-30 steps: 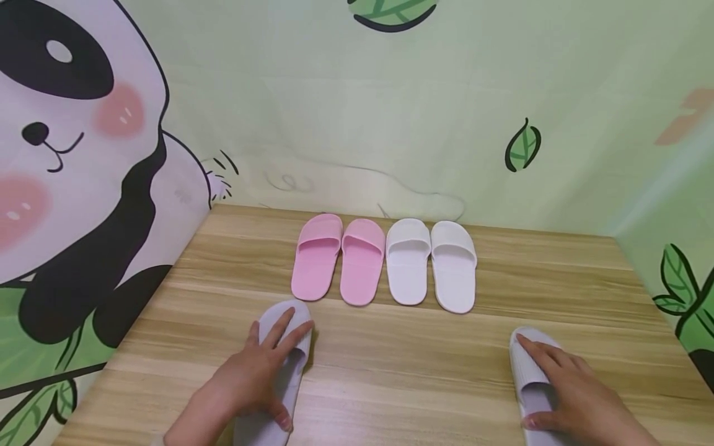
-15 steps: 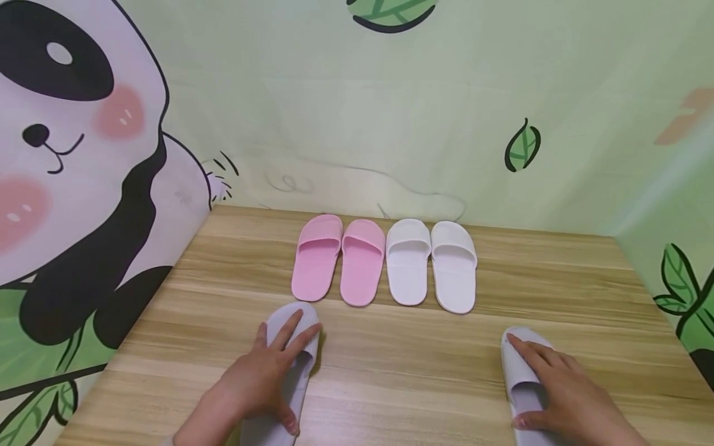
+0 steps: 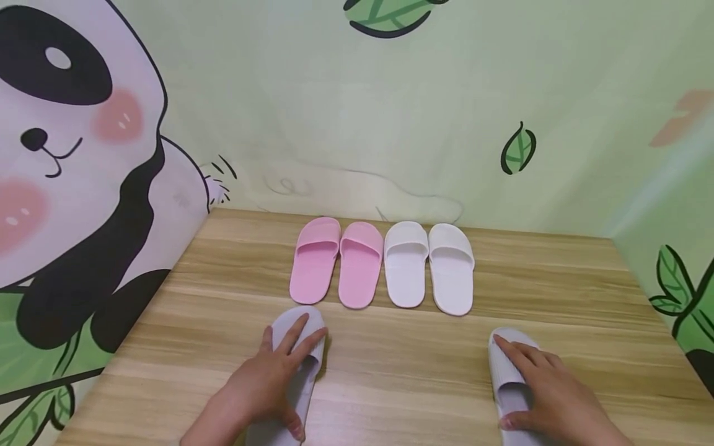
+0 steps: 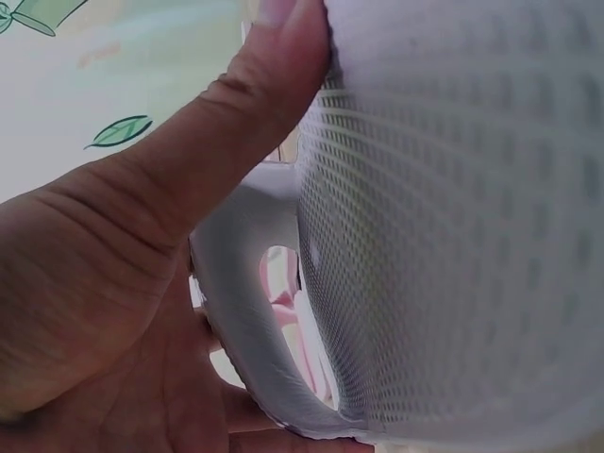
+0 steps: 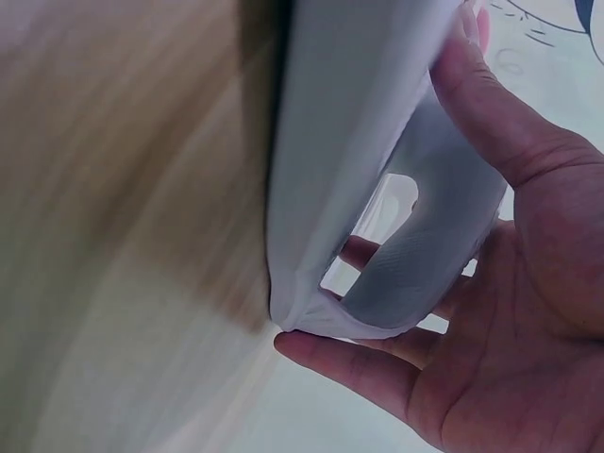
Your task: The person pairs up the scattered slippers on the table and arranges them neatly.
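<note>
In the head view my left hand [image 3: 266, 379] lies over a light grey slipper [image 3: 304, 396], toe pointing away. Its fingers spread across the strap and toe, and the thumb [image 4: 236, 113] presses the slipper's edge in the left wrist view. On the right, my right hand [image 3: 555, 393] holds a matching grey slipper [image 3: 504, 370] the same way, with its thumb [image 5: 491, 113] on the near edge. The right wrist view shows fingers around the strap [image 5: 429, 217]. Both heel ends are cut off by the head view's lower border.
Against the back wall, a pair of pink slippers [image 3: 359, 272] stands beside a pair of white slippers [image 3: 406, 272], toes to the wall. They rest on a wood-grain surface [image 3: 390, 371]. Printed walls [image 3: 312, 93] with a panda [image 3: 111, 186] enclose the back and sides.
My left hand has moved right with its grey slipper, and my right hand has moved left with the other one, narrowing the gap between them. The pink and white slippers stay put.
</note>
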Available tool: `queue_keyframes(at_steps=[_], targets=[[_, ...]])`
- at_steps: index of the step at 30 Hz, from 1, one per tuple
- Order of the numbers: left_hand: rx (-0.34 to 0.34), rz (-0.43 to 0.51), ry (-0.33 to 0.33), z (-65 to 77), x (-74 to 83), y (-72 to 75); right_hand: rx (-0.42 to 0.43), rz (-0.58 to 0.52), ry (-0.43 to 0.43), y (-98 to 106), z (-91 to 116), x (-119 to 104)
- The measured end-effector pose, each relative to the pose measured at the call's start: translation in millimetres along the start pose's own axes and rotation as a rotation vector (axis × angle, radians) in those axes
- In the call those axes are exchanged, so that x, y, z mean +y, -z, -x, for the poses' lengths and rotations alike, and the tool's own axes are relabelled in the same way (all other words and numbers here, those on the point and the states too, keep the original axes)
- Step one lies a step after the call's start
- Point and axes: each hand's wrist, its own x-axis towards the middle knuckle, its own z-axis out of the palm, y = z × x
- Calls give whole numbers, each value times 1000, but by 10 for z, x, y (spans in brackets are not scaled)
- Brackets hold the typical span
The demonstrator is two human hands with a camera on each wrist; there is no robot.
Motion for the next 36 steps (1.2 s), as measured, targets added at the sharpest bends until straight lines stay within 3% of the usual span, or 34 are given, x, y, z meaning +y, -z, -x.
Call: queue_keyframes(at_steps=[12,28,36], targets=[[-24,-12,-4,-39,99,-22,-36,-18,-43,6,-42,-136],[-1,-50,-52,-70,235,-56,60,-20,43,-15,-83,-295],[7,-65,-71,-81,321,-64,63,-25,36,-25,-117,-378]])
